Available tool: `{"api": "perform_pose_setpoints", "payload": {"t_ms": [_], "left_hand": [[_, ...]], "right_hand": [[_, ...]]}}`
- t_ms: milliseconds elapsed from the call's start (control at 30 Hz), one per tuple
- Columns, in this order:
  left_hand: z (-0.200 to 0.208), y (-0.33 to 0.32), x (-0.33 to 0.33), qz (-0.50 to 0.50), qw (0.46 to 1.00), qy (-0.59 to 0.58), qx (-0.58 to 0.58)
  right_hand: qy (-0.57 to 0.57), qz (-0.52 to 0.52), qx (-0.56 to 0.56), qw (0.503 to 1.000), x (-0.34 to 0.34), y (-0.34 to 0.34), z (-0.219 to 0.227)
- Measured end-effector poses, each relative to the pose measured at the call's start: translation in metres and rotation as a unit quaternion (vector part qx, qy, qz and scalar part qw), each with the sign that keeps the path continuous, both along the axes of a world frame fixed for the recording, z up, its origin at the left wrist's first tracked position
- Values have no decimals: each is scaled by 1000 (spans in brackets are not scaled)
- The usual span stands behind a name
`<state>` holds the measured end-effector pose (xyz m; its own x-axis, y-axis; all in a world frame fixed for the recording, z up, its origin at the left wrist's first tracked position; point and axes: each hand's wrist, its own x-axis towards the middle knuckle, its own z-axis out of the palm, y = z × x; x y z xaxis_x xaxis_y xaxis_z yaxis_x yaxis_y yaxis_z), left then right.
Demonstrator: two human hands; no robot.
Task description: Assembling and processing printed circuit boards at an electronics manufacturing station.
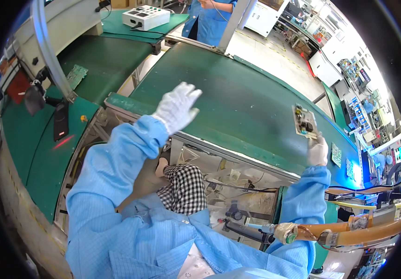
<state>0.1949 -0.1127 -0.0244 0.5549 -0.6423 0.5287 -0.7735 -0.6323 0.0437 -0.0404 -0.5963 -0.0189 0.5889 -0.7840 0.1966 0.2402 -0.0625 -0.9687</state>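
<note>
My right hand (318, 150), in a white glove, is closed on the near edge of a circuit board (305, 122) with dark parts mounted on it. The board is held over the right part of a green conveyor belt (228, 102). My left hand (177, 106), also gloved in white, hovers above the belt's near edge with its fingers stretched out and nothing in it. Two more circuit boards, one (336, 155) and another (350, 168), lie on the belt to the right of my right hand, the farther one under blue light.
At the left, a scanner (61, 122) casts a red line on a green mat (28, 153). Another circuit board (76, 76) lies on the belt behind a metal post (51, 51). A white box (146, 17) and a person in blue (207, 23) are beyond. Orange hoses (368, 232) cross at lower right.
</note>
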Motion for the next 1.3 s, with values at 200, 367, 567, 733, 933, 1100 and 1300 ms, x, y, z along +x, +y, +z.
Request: {"api": "perform_pose_setpoints", "payload": {"t_ms": [200, 367, 567, 733, 933, 1100, 1300], "left_hand": [[13, -61, -110, -256, 686, 608, -306], [-7, -94, -144, -321, 305, 723, -531], [-26, -53, -137, -293, 195, 740, -573], [-30, 0, -114, -355, 403, 669, -514], [-8, 106, -114, -248, 480, 662, -519], [-3, 209, -115, -173, 469, 662, -558], [16, 304, -127, -61, 587, 546, -596]], "right_hand": [[-175, 251, 313, 899, 23, 212, 47], [0, 305, 183, 935, 3, 290, 27], [355, 309, -176, 865, -1, 295, 32], [272, -6, -89, 958, -4, 242, 24], [253, -13, -81, 964, -5, 213, -15], [271, -20, -127, 954, -3, 214, -18], [166, 8, -678, 716, -17, 171, -45]]}}
